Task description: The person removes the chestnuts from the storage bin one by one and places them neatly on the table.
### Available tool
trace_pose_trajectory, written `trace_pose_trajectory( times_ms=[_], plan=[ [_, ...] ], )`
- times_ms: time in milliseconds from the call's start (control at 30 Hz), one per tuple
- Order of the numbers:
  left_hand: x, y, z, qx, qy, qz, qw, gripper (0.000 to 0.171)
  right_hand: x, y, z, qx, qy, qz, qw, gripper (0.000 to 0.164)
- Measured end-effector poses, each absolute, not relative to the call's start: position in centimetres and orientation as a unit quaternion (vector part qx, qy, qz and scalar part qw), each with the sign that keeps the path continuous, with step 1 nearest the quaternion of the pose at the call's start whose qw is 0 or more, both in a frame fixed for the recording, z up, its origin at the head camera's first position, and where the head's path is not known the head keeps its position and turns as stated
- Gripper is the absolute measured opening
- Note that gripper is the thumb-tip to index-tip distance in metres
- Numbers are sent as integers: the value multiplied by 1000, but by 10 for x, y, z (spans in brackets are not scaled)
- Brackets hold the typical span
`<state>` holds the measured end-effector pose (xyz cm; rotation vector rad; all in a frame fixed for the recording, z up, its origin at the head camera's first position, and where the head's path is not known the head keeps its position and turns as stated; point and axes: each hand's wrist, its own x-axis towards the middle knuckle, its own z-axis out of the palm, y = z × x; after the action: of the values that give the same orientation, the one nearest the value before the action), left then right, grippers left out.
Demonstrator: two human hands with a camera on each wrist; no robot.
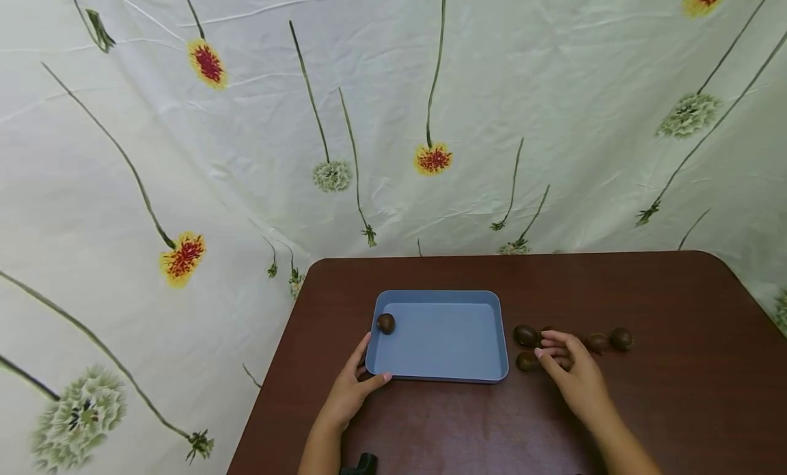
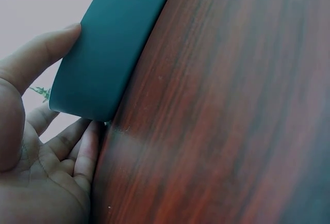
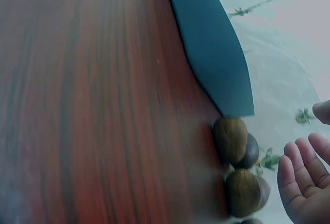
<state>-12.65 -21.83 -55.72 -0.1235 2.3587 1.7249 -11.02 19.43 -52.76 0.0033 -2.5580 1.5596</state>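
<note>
A shallow blue tray [image 1: 445, 342] lies on the table, with one dark brown round fruit [image 1: 386, 323] near its left wall. My left hand [image 1: 350, 393] grips the tray's near left corner. Its thumb lies on the near wall [image 2: 111, 53], and the other fingers are at the left side. Right of the tray, my right hand [image 1: 578, 379] is above a group of similar brown fruits [image 1: 525, 335], partly covering them. Between its thumb and fingertips [image 3: 286, 170] there is a gap with nothing in it. Several of these fruits [image 3: 243, 193] sit close together in the right wrist view.
Dark reddish-brown wood forms the tabletop [image 1: 443, 420], with rounded far corners. A pale cloth [image 1: 381, 106] printed with flowers hangs behind and to the left. A black object [image 1: 367, 463] shows at the bottom edge beside my left forearm.
</note>
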Motion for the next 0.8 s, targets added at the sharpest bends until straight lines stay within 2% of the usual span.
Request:
trace_pose_trajectory(
  times_ms=[400,800],
  plan=[
    [-129,-215,-550,-57,800,585,121,98,-126,160,-522,74,-831,549,56,37],
    [-133,-211,-543,-65,793,591,131,97,-134,124,-511,103,-819,564,-25,41]
  ],
)
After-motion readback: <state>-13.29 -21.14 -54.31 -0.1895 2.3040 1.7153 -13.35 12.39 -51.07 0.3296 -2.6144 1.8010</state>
